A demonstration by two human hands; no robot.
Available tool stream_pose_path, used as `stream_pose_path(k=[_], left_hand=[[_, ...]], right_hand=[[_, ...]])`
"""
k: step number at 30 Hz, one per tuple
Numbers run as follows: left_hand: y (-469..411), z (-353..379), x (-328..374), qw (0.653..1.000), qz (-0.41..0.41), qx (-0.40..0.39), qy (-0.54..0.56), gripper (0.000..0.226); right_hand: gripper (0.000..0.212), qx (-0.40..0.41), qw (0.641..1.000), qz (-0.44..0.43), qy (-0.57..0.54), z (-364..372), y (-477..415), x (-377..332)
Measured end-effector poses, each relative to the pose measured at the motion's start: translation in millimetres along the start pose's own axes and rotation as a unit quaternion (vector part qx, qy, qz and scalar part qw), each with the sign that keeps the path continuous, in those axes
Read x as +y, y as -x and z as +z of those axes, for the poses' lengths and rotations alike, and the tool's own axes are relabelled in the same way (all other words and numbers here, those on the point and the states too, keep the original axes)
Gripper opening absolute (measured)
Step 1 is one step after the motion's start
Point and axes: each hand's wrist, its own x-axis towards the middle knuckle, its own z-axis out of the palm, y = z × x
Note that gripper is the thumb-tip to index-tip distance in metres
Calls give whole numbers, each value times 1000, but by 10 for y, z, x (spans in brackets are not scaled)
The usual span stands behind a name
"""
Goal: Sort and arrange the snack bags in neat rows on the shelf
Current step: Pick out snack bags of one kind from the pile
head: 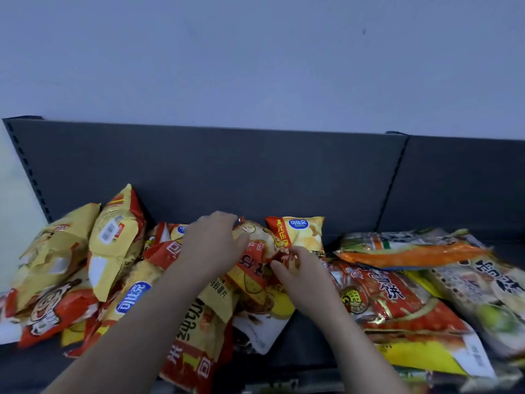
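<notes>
A jumble of snack bags covers the dark grey shelf [306,336]. In the middle lies a red and yellow chip bag [255,268]. My left hand [213,243] grips its upper end with curled fingers. My right hand [301,268] pinches its right edge. Behind it a small yellow chip bag [301,231] leans on the back panel. Yellow bags [113,240] stand tilted at the left. Flat red [392,300] and orange [412,251] bags are stacked at the right.
The grey back panel [227,172] rises behind the bags, with a slotted upright [31,172] at the left and a seam [395,177] at the right. A strip of bare shelf shows at the front between the piles. A pale wall lies above.
</notes>
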Motion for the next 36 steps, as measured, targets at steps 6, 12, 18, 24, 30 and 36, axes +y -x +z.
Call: stream_pose_path(k=[6,12,18,24,30,36], left_hand=[[256,305,714,971,14,-122,207,62],[476,791,1300,907,-50,-266,323,59],[613,1234,1605,817,-189,-282,467,110],[708,1219,1804,785,-249,-200,532,97],[806,1015,1878,816,-243,-101,516,88],[981,662,1934,822,-222,-46,522,64]], right_hand=[[52,130,990,7,55,-707,175,472],[61,143,975,110,130,-1291,331,1213],[89,10,975,187,115,-1479,353,1856],[85,-3,988,127,89,-1484,312,1988],[73,66,994,87,8,-1520,336,1968],[66,93,993,47,-45,-1647,547,1831]])
